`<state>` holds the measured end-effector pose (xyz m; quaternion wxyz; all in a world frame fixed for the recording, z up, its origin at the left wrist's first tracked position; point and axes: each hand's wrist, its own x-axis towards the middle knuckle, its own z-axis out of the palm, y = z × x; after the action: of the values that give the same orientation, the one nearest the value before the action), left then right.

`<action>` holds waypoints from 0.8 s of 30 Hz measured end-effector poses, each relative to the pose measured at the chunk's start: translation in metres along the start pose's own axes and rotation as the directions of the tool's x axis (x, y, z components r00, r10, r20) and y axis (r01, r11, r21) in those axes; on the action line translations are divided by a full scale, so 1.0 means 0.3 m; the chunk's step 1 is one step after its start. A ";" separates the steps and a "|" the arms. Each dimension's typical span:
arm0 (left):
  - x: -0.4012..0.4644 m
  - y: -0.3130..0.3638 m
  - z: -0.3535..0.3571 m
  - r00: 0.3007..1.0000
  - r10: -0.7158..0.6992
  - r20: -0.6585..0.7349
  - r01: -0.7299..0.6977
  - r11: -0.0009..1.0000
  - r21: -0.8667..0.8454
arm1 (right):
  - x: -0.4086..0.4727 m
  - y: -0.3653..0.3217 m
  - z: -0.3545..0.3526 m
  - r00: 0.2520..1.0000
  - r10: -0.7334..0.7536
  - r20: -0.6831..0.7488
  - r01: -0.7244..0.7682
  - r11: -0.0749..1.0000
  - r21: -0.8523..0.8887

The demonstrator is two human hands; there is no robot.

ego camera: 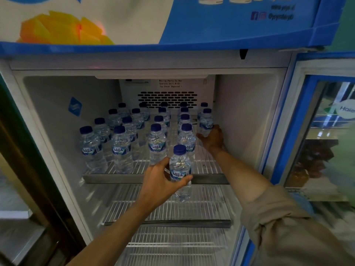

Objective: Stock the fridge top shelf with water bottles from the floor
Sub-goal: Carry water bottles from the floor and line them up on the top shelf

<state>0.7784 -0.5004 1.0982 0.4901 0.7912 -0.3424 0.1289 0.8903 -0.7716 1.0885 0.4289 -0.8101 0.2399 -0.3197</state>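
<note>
Open display fridge (249, 116) fills the frame, white walls, vent slots at upper center, wire shelves stacked below, w/ a second glass-door cooler (326, 131) at the right edge. Top shelf (153, 178) at mid frame already carries approx. five front-to-back rows of water bottles (121, 148), blue caps, labels mostly facing out; rows run deep so the rear fills first and the front stays reachable, by the look of it. Far-right row is the short one, and the front strip of wire by the right wall is bare, so that's prob. where stock is going now. Right hand (212, 138) is reached deep in at center right, fingers curled round the base of the right-row bottle (206, 122), seemingly setting or nudging it into line w/ the bottle behind; whether it's fully seated on the wire can't be told, hand hides the base. Left hand (163, 181) at lower center grips another bottle (180, 169) round the label, thumb on the near side, fingers wrapped behind, a snug mid-body hold that keeps it upright. That bottle hangs in front of the shelf lip, its base below shelf level, not yet on the shelf, so it needs a lift up and over the front rail. No floor supply in view.
</note>
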 end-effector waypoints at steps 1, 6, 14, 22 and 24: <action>-0.004 -0.002 -0.004 1.000 -0.006 -0.001 0.006 1.000 0.003 | -0.001 -0.003 0.003 1.000 -0.010 0.000 0.010 1.000 -0.006; -0.024 0.002 -0.002 0.999 -0.031 0.017 0.032 0.999 -0.030 | -0.010 0.004 0.012 0.999 -0.004 -0.047 0.003 0.999 -0.036; -0.041 0.021 -0.015 0.999 -0.034 0.013 0.034 0.999 -0.024 | -0.064 -0.023 -0.072 1.000 0.001 -0.006 -0.001 0.998 -0.065; 0.002 0.078 0.005 0.997 0.074 0.002 -0.074 0.997 0.012 | -0.137 -0.145 -0.226 0.997 -0.027 -0.070 0.010 0.972 -0.235; 0.007 0.103 0.021 0.996 0.093 0.018 -0.093 0.996 -0.009 | -0.150 -0.181 -0.261 0.997 -0.048 -0.060 0.030 0.963 -0.267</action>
<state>0.7586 -0.5157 1.1174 0.4838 0.7735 -0.3839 0.1426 0.8093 -0.7561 1.1542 0.3018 -0.8538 0.2788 -0.3196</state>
